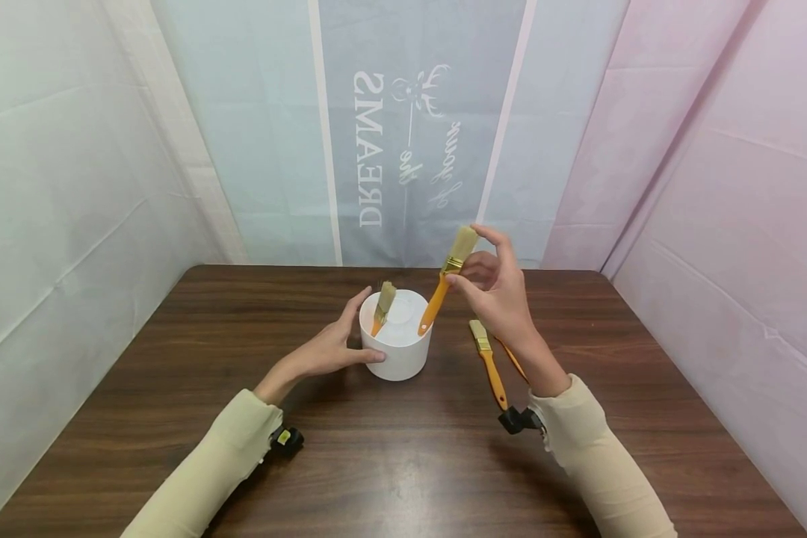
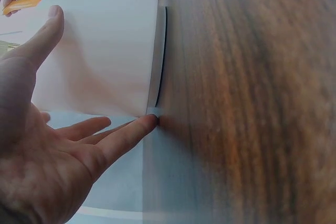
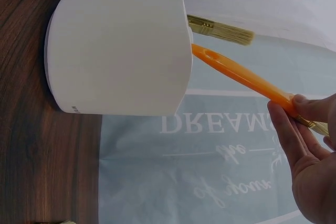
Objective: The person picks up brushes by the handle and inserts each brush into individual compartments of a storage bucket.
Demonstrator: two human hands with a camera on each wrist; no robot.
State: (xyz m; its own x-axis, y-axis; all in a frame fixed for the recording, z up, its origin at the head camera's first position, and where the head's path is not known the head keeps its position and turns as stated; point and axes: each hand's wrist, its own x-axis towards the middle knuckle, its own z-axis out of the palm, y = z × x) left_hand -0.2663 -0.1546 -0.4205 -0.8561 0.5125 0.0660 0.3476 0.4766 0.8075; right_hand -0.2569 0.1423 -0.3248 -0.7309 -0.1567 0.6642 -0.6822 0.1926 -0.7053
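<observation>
- Left hand (image 1: 329, 350), spread wide, steadies white cylindrical plastic container (image 1: 398, 365).
- Right hand (image 1: 502, 290) pinches orange-handled, pale-bristled flat paintbrush (image 1: 437, 295), handle-end down at container's mouth; depth of entry unclear.
- Advisable: tip brush upright, lower gently, release low.

Orange-handled brush (image 1: 434, 300) tilted at a white container (image 1: 402, 362)
Right hand (image 1: 501, 295) pinches it, bristles up; left hand (image 1: 328, 350) touches the container, another brush (image 1: 384, 302) inside.
</observation>
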